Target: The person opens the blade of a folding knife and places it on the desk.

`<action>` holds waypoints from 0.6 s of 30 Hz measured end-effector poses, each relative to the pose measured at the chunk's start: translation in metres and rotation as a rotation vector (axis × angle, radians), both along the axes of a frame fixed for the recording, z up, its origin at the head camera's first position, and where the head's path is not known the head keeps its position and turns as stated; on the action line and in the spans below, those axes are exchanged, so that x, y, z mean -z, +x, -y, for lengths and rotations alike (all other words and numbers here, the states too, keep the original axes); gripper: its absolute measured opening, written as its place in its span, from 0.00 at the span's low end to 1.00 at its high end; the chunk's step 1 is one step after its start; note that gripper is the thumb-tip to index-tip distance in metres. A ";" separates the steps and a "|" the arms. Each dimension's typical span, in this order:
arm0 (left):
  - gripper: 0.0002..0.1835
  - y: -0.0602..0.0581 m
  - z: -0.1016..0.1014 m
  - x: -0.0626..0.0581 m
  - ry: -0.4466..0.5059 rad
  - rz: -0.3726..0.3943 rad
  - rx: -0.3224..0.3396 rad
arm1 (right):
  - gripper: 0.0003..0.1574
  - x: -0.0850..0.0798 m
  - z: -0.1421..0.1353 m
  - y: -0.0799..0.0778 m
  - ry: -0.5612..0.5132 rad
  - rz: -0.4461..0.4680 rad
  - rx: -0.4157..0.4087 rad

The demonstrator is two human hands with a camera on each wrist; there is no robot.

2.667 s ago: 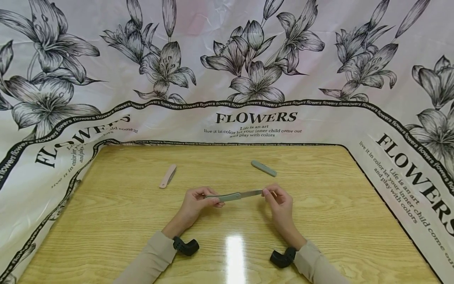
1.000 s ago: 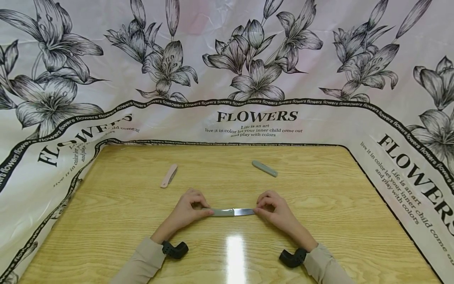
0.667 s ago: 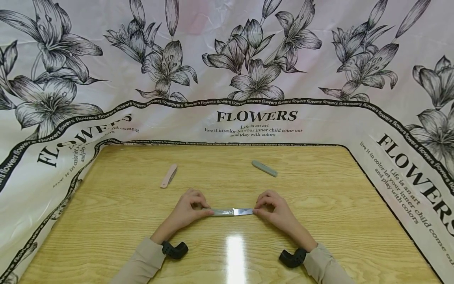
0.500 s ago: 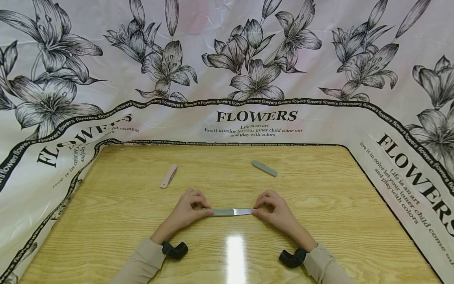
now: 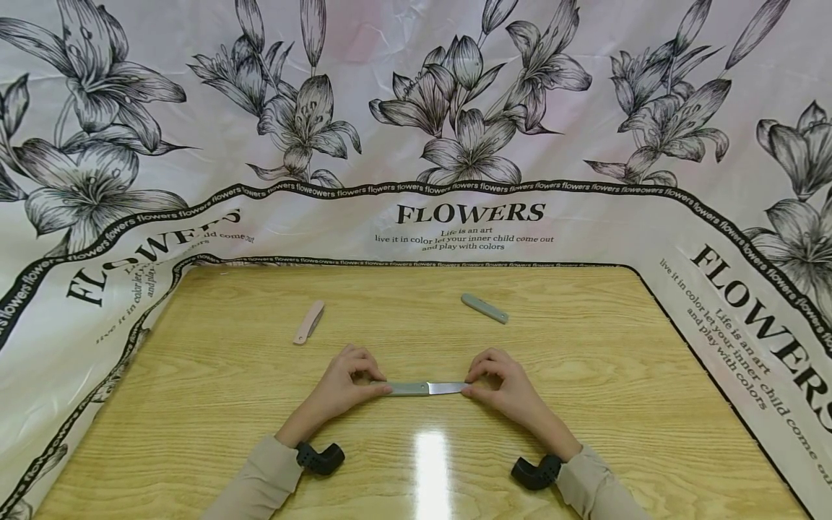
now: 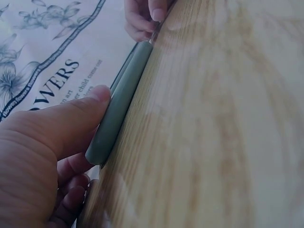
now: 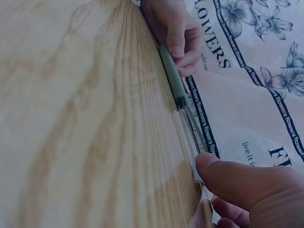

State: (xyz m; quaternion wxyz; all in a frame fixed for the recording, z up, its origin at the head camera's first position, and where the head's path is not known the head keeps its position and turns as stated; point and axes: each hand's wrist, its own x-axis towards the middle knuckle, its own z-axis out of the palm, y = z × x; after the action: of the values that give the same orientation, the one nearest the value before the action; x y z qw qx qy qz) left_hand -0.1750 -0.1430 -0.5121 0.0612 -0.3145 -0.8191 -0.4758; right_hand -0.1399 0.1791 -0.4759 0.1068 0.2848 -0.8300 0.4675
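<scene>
The knife (image 5: 409, 389) spans the middle of the surface (image 5: 396, 318), level, handle (image 6: 122, 102) toward 9 o'clock and blade (image 5: 445, 388) toward 3, with 12 at the far edge. The left hand (image 5: 334, 383) is clamped on the handle's end, thumb against fingers; the right hand (image 5: 510, 384) pinches the blade near its tip. Whether the knife touches the wood or sits just over it cannot be told.

From it, the pink knife (image 5: 308, 322) rests at 10 o'clock and the folded knife (image 5: 484, 308) between 1 and 2, a wide stretch of wood separating the two. A printed cloth (image 5: 585, 231) rises beyond the far edge at 12 and borders the sides at 9 and 3; both side edges lie well apart from the hands. Sleeves (image 5: 260, 477) enter from 7 and 5, glare (image 5: 432, 477) shining between them at 6.
</scene>
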 end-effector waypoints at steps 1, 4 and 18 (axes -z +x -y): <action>0.06 0.000 0.000 0.000 0.000 0.001 0.000 | 0.10 0.000 0.000 0.000 -0.001 -0.001 -0.002; 0.06 0.000 0.000 0.001 0.004 0.006 -0.001 | 0.11 0.001 0.000 -0.001 -0.003 -0.010 -0.008; 0.02 0.000 -0.002 -0.006 0.051 0.139 -0.043 | 0.05 -0.005 0.000 -0.003 0.005 0.083 0.023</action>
State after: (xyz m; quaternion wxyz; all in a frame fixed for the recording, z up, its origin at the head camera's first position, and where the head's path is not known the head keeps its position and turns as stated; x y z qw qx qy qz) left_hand -0.1747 -0.1415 -0.5060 0.0224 -0.2616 -0.8156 -0.5156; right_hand -0.1434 0.1789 -0.4709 0.0766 0.2559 -0.8382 0.4755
